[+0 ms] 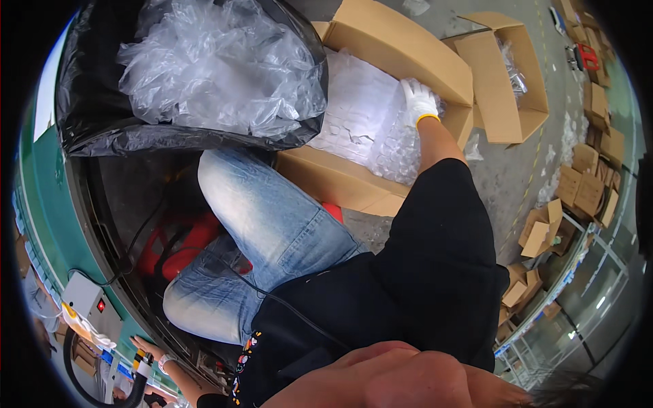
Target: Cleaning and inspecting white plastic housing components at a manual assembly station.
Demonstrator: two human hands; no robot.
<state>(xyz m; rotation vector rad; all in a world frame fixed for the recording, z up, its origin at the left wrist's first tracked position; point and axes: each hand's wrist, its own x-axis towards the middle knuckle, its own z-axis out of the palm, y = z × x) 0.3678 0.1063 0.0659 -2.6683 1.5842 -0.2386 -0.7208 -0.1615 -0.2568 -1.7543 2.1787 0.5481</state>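
My right hand, in a white knit glove with a yellow cuff, reaches into a long open cardboard box. It lies against clear bubble wrap by the box's far wall, its fingers looking extended. Beside the wrap, a whitish plastic-covered sheet or layer fills much of the box. My left hand is bare, with a band at the wrist. It rests with fingers stretched out on the edge of the green table.
A black bag full of crumpled clear plastic stands at upper left. Another open carton sits beyond the box. A grey control box, a white glove and a black hose are at lower left. Cartons line the right.
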